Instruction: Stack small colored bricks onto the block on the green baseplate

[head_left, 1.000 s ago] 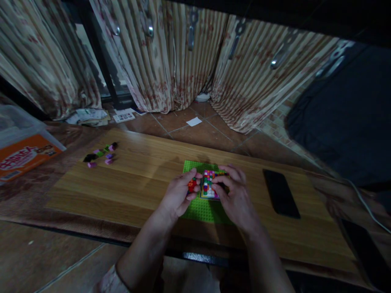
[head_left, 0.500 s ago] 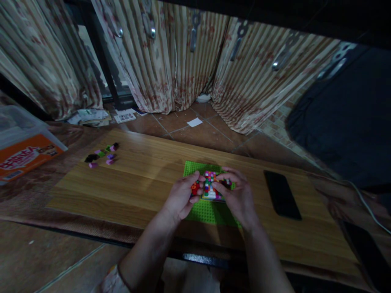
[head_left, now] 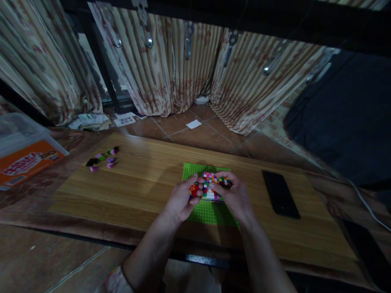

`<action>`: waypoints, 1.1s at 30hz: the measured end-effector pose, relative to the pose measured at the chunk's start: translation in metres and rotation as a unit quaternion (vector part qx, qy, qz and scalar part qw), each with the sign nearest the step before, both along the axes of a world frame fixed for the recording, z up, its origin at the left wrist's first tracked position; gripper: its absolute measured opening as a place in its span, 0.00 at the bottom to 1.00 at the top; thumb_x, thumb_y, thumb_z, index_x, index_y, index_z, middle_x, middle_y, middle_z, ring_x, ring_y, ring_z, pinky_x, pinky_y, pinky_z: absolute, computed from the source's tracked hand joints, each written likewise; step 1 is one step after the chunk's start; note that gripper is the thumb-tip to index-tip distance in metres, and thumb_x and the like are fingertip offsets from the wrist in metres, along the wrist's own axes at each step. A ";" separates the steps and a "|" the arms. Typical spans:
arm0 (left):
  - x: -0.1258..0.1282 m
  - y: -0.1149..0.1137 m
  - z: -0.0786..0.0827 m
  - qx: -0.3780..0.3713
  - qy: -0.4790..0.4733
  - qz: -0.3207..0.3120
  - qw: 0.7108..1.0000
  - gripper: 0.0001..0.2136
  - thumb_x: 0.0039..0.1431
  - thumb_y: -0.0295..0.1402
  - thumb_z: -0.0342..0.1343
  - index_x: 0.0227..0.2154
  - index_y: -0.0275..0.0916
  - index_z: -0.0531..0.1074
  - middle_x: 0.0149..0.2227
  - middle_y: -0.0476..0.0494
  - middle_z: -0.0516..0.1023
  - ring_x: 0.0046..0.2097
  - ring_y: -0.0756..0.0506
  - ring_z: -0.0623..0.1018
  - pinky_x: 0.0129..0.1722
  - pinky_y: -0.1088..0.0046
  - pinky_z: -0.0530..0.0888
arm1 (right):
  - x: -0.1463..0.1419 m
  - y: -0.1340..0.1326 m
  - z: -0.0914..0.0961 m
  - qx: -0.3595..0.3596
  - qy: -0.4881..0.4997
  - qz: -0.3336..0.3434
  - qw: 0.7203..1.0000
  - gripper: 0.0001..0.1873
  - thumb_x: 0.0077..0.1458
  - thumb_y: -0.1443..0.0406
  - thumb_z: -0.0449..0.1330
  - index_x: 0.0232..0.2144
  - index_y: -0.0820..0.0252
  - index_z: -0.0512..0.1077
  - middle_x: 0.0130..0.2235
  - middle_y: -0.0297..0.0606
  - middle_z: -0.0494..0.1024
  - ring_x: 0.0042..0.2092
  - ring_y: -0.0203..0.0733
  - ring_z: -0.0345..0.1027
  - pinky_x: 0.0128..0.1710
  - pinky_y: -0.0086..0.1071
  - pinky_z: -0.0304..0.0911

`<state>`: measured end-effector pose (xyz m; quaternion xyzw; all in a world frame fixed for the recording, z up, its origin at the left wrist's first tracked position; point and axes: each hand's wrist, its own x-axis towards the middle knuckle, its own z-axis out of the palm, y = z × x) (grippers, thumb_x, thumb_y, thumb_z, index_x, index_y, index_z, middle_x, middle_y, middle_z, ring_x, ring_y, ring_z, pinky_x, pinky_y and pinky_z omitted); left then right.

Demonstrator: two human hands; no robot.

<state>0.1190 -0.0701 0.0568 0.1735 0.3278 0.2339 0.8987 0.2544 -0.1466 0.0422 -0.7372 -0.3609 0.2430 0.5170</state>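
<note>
A green studded baseplate (head_left: 204, 211) lies on the wooden table (head_left: 143, 183) in front of me. On it sits a block of many small coloured bricks (head_left: 211, 185). My left hand (head_left: 181, 199) is closed, pinching a small red brick (head_left: 193, 189) at the block's left side. My right hand (head_left: 234, 197) curls round the block's right side and front, fingers closed on it.
A black phone (head_left: 279, 193) lies flat on the table to the right of the baseplate. Several loose purple, green and black bricks (head_left: 102, 158) sit at the table's far left. An orange-labelled plastic box (head_left: 23, 156) stands on the floor at left. Curtains hang behind.
Both hands have drawn closer together around the brick block, and my right hand has slid lower on its right side. The view has shifted slightly.
</note>
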 end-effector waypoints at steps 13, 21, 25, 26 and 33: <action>-0.003 0.009 0.012 -0.105 -0.161 0.173 0.966 0.12 0.61 0.29 0.46 0.28 0.32 0.72 0.29 0.41 0.73 0.32 0.51 0.75 0.30 0.78 0.76 | -0.039 -0.009 0.045 0.116 -0.084 0.044 0.989 0.06 0.52 0.61 0.60 0.32 0.55 0.76 0.32 0.35 0.78 0.34 0.39 0.70 0.36 0.33 0.66; -0.001 0.005 0.007 -0.070 -0.145 0.152 0.975 0.10 0.60 0.30 0.47 0.30 0.33 0.73 0.29 0.43 0.75 0.32 0.50 0.76 0.32 0.77 0.74 | -0.061 0.000 0.039 0.083 -0.231 0.095 0.965 0.09 0.55 0.67 0.57 0.39 0.51 0.72 0.37 0.34 0.76 0.40 0.41 0.70 0.42 0.35 0.65; 0.002 0.000 0.006 -0.061 -0.153 0.141 0.976 0.08 0.58 0.29 0.50 0.29 0.33 0.73 0.30 0.43 0.75 0.35 0.49 0.76 0.34 0.77 0.74 | -0.058 0.002 0.031 0.079 -0.288 0.070 0.952 0.08 0.57 0.67 0.55 0.37 0.51 0.72 0.38 0.36 0.76 0.42 0.43 0.69 0.42 0.37 0.64; 0.003 -0.001 0.005 -0.059 -0.152 0.140 0.977 0.08 0.57 0.29 0.50 0.29 0.33 0.73 0.31 0.42 0.76 0.36 0.49 0.76 0.34 0.77 0.74 | -0.058 0.002 0.030 0.075 -0.299 0.065 0.949 0.08 0.57 0.67 0.54 0.37 0.51 0.73 0.38 0.36 0.76 0.41 0.42 0.69 0.42 0.37 0.65; 0.005 -0.002 0.004 -0.071 -0.139 0.138 0.978 0.09 0.58 0.29 0.49 0.30 0.32 0.73 0.33 0.41 0.77 0.38 0.48 0.77 0.38 0.75 0.75 | -0.055 0.001 0.029 0.041 -0.332 0.058 0.940 0.08 0.58 0.67 0.52 0.34 0.54 0.72 0.36 0.38 0.75 0.39 0.43 0.68 0.40 0.36 0.63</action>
